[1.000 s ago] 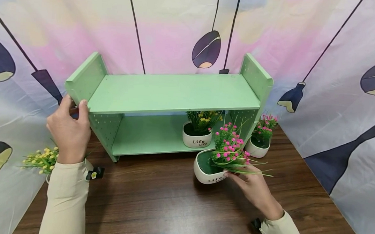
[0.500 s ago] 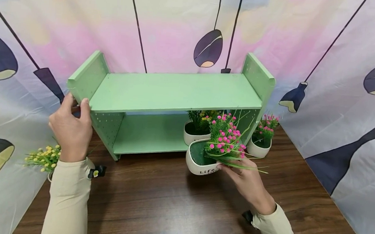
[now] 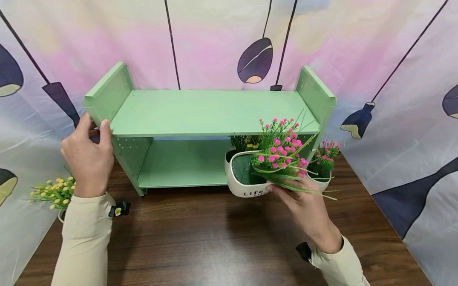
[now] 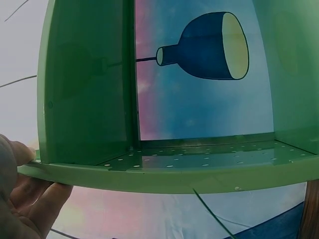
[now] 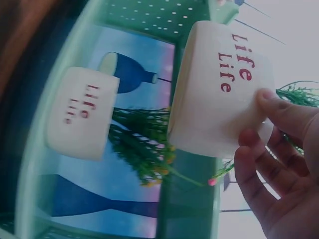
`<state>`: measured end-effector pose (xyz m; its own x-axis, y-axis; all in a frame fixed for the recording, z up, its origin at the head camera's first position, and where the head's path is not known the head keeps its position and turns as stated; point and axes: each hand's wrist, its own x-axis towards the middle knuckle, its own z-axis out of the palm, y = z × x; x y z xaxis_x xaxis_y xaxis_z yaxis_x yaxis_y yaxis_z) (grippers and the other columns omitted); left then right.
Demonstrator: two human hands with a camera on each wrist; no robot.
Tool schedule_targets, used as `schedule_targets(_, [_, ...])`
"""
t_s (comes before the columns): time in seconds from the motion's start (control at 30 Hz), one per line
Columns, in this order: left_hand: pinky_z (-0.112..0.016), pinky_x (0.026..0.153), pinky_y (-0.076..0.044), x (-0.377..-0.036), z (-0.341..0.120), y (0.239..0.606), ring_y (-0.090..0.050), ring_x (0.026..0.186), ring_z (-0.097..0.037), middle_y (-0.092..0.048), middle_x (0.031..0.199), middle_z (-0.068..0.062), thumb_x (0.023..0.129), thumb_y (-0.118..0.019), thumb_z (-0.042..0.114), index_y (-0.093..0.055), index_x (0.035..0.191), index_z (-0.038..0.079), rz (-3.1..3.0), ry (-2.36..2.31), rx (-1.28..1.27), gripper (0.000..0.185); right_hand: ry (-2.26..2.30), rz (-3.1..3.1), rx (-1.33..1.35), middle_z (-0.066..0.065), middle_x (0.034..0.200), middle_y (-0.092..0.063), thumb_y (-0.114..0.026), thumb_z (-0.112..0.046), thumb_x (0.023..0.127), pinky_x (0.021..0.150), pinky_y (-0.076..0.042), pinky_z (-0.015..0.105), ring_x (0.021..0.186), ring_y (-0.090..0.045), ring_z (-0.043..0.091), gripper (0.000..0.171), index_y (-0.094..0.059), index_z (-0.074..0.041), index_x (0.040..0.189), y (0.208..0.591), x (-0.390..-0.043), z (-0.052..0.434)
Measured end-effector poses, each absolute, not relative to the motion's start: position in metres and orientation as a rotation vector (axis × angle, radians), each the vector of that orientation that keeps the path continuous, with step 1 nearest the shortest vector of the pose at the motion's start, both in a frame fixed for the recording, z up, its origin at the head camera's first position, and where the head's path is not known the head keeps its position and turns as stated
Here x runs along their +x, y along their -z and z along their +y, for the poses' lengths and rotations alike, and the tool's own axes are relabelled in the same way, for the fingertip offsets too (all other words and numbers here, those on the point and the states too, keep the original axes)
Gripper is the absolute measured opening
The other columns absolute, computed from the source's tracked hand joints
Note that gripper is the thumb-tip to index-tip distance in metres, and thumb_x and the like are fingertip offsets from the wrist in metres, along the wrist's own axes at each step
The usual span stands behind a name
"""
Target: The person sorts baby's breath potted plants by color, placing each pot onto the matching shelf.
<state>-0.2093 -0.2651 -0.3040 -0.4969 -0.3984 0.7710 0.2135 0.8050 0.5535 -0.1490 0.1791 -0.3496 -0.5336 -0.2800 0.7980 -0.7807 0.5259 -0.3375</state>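
Observation:
My right hand (image 3: 301, 201) grips a white "Life" pot of pink flowers (image 3: 250, 178) by its right side and holds it off the table, in front of the right end of the green two-tier shelf (image 3: 211, 112). In the right wrist view my fingers (image 5: 281, 164) wrap the pot (image 5: 219, 89). A second white pot with yellow flowers (image 3: 244, 146) stands on the lower shelf just behind it. My left hand (image 3: 88, 154) grips the front edge of the shelf's left side panel; the left wrist view shows the fingers (image 4: 30, 199) curled under that panel (image 4: 84, 84).
Another pink-flower pot (image 3: 321, 168) stands on the brown table (image 3: 209, 244) right of the shelf. A yellow-flower pot (image 3: 52, 193) sits at the table's left edge beside my left sleeve. Patterned curtains (image 3: 426, 104) enclose the table at the back and both sides.
My right hand has raised the pink-flower pot from near the table and carried it back toward the shelf's right end. My left hand has kept its hold on the side panel.

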Motion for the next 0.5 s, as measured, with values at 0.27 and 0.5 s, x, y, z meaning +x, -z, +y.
schedule_targets(0.27, [-0.063,0.088,-0.045,-0.21,-0.265,0.304,-0.075,0.098,-0.045,-0.079,0.11,-0.019,0.105,-0.064,0.032,-0.073,0.113,0.002,-1.952,0.742,0.136,0.032,-0.878,-2.039,0.833,0.008,0.104,-0.08,-0.088,0.005,0.076,0.081,-0.049,0.02,0.096,-0.073,0.022,0.028,-0.084,-0.002,0.103,0.321,-0.156,0.176])
schedule_targets(0.5, [-0.063,0.087,-0.044,-0.21,-0.265,0.304,-0.075,0.098,-0.046,-0.079,0.11,-0.019,0.105,-0.065,0.032,-0.073,0.111,0.001,-1.947,0.737,0.13,0.032,-0.888,-2.039,0.835,0.008,0.104,-0.081,-0.088,0.005,0.077,0.084,-0.048,0.023,0.099,-0.072,0.025,0.03,-0.084,-0.004,0.106,0.296,-0.159,0.174])
